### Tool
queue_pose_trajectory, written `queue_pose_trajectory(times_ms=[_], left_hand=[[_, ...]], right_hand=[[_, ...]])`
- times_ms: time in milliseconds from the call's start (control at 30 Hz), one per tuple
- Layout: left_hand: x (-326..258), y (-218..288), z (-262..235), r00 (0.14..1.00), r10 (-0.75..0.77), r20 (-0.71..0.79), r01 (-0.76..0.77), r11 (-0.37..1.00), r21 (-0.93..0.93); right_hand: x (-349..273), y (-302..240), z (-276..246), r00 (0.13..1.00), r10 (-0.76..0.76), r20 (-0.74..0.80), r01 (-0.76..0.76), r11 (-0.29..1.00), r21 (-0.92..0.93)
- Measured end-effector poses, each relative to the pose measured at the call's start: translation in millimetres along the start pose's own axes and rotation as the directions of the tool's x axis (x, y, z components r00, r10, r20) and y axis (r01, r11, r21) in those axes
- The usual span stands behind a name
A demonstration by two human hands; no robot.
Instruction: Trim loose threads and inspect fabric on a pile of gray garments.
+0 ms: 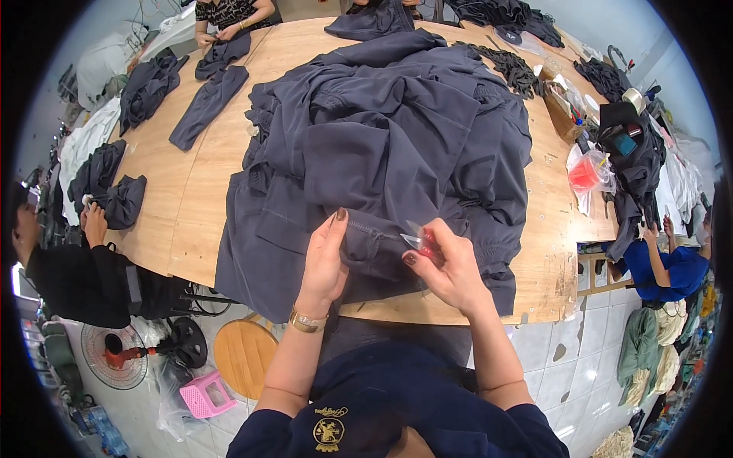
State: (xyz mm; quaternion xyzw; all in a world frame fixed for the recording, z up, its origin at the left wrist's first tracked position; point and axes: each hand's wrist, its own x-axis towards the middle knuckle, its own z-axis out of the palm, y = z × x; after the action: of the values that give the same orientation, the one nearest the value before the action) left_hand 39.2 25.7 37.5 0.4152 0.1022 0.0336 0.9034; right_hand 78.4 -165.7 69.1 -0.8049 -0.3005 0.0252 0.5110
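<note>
Bright light covers the pale wooden tabletop (153, 183); its near edge bows (fisheye distortion), glare spotting glossy white floor tiles (595, 357) beyond.

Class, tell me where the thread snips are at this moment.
In the head view, just right of centre, the snips are in the person's right hand, pointing toward the dark garment held in the left hand.

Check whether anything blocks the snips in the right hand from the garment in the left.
Nothing visible does: the snips in the right hand point at the dark garment the left hand pinches; contact is unclear.
</note>
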Motion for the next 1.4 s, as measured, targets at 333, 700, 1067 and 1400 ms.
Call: queue_pose_trajectory(times_ms=[333, 700, 1067, 1400], left_hand=[[0.2, -2.7, 4.0, 0.985, 0.142, 0.097, -0.166, 0.936, 0.311], [-1.0, 15.9, -3.9, 0.966, 0.075, 0.248, -0.219, 0.749, 0.626], [-2.2, 27.2, 6.2, 0.958, 0.009, 0.287, -0.207, 0.712, 0.671], [5.1, 23.2, -3.9, 0.965, 0.092, 0.248, -0.228, 0.764, 0.603]], right_hand=[[14.8, 10.0, 26.0, 0.991, -0.132, -0.014, 0.132, 0.991, -0.018], [27.0, 10.0, 30.3, 0.921, 0.385, 0.06, -0.319, 0.656, 0.684], [27.8, -0.7, 37.0, 0.983, 0.179, 0.05, -0.168, 0.743, 0.648], [22.4, 16.4, -5.7, 0.982, -0.019, 0.187, 0.023, 1.0, -0.019]])
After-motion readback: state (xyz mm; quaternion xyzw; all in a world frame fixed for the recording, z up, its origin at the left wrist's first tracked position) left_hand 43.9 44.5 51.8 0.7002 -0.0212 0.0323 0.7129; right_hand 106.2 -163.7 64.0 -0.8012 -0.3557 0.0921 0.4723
